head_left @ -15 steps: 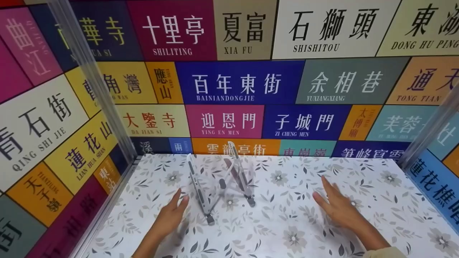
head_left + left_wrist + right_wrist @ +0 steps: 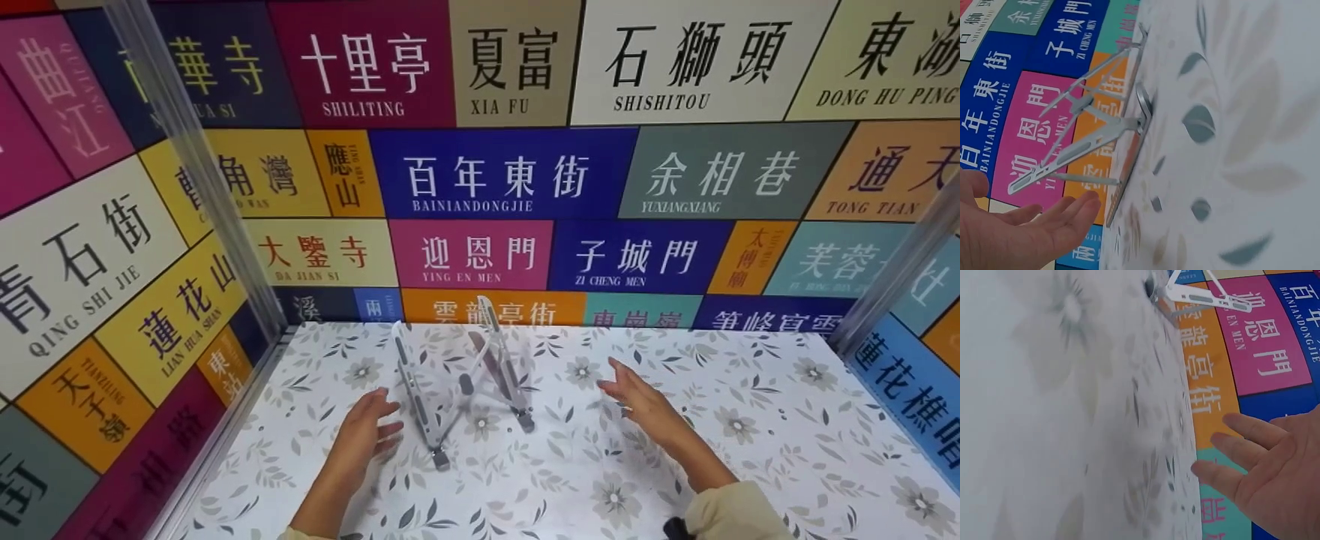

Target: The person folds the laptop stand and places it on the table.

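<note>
A silver folding laptop stand stands unfolded on the table, its two slotted arms tilted up and joined by crossing struts. Just left of it, my left hand hovers with relaxed, slightly bent fingers and holds nothing. My right hand is held to the right of the stand, apart from it, with loose fingers and nothing in them. In the left wrist view the stand rises beyond the fingers of the left hand. The right wrist view shows the spread fingers of the right hand, with part of the stand at the top.
The table has a white cover with grey flowers and leaves. Colourful panels with Chinese place names stand behind and at both sides. Clear corner posts rise at the table's back corners. A small black object shows by the right sleeve.
My right hand has moved left, closer to the stand. The left hand has shifted slightly, its fingers now turned more toward the stand. The stand has stayed in place.
</note>
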The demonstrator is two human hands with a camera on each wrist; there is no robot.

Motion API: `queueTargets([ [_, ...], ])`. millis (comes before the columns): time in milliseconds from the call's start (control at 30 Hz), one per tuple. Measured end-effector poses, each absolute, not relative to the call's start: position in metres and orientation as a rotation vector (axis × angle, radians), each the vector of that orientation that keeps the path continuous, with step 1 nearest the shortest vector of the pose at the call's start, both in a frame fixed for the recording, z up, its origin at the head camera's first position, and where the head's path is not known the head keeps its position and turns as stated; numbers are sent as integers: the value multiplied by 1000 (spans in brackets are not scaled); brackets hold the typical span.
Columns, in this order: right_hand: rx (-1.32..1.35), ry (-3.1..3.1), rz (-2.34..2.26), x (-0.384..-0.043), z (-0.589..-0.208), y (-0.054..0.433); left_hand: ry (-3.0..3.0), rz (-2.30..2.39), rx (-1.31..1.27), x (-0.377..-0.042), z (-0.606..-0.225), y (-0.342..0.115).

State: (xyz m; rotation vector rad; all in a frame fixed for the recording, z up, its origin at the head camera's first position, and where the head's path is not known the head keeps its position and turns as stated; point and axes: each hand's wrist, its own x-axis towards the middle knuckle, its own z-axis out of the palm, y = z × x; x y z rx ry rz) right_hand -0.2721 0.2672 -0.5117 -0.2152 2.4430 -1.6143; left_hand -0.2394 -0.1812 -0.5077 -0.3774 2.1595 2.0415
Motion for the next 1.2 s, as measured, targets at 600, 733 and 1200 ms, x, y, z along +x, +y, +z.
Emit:
queueTargets([
  [600, 45, 2068, -2165, -318, -514, 188, 1899, 2409, -457, -260, -524, -163],
  [733, 109, 2051, -2189, -329, -517, 174, 1869, 2421, -463, -262, -528, -159],
  [1200, 146, 2070, -2067, -357, -549, 137, 1741, 2509, -472, -277, -542, -139],
])
